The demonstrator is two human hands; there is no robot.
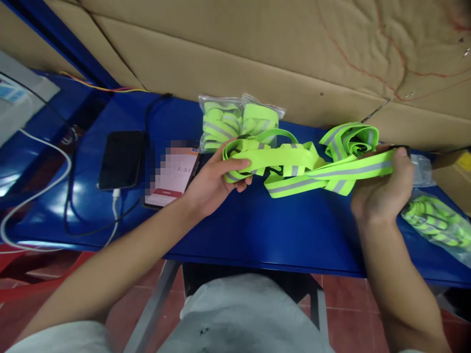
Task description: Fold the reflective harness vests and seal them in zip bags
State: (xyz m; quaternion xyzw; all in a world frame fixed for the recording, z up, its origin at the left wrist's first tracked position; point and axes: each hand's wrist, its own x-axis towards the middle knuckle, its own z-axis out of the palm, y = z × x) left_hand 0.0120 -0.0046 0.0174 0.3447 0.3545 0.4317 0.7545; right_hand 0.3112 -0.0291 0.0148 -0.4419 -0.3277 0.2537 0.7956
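Note:
A neon yellow-green reflective strap (279, 159) with a silver stripe stretches between my two hands in loose folds and loops. My left hand (224, 179) is closed around a gathered bundle at its left end, thumb lying on top. At the right, my right hand (386, 184) grips a flat run of the strap near a dark end piece. Another loose coil of the same webbing (349, 139) sits just behind, beside the right hand; whether it joins the held strap I cannot tell.
Two clear zip bags (221, 125) of similar straps stand against the cardboard backing. A black phone (121, 159) with a white cable and a lit phone (172, 176) lie on the blue table (265, 235). Another bagged strap (437, 220) rests at the right.

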